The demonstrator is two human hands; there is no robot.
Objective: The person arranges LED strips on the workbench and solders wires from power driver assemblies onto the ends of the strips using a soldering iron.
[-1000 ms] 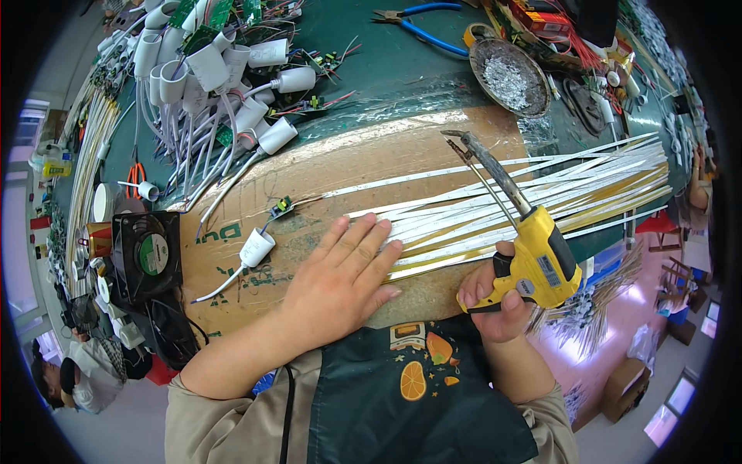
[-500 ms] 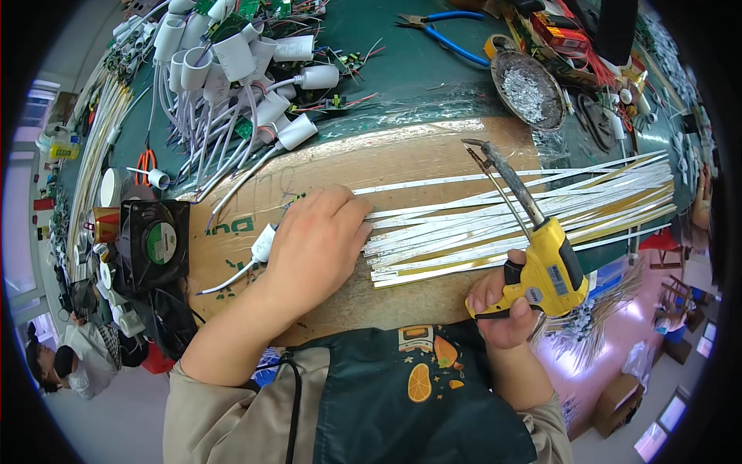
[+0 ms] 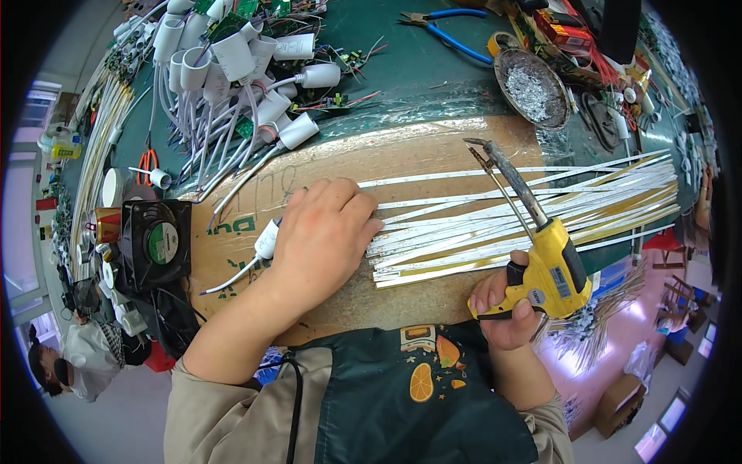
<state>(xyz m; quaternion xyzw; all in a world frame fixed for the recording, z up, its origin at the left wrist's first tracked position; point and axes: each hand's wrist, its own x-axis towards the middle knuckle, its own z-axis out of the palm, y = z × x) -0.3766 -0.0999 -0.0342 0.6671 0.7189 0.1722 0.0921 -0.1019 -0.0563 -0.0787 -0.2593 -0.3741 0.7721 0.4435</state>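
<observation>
My left hand (image 3: 321, 236) rests palm down over the cardboard sheet, its fingers curled in; whatever they grip is hidden beneath them. Just left of it a white cylindrical housing (image 3: 267, 241) with a wire tail pokes out. Several thin white and yellowish LED strips (image 3: 464, 232) fan out to the right, their near ends close to my left fingertips. In my right hand (image 3: 506, 313) is a yellow soldering gun (image 3: 553, 271), fingers closed round its handle. Its long metal tip and feed tube point up and left above the strips, apart from my left hand.
White lamp housings (image 3: 236, 58) with wires and green boards pile up at the back left. A black fan (image 3: 157, 241) stands at the left. Blue-handled cutters (image 3: 456, 39) and a round dish of metallic scraps (image 3: 533, 89) lie at the back. Another person (image 3: 85, 359) is far left.
My left hand has shifted slightly right, and its thumb now shows at the right side. A bit of circuit board beside its fingers is now out of sight. The soldering gun stays nearly still.
</observation>
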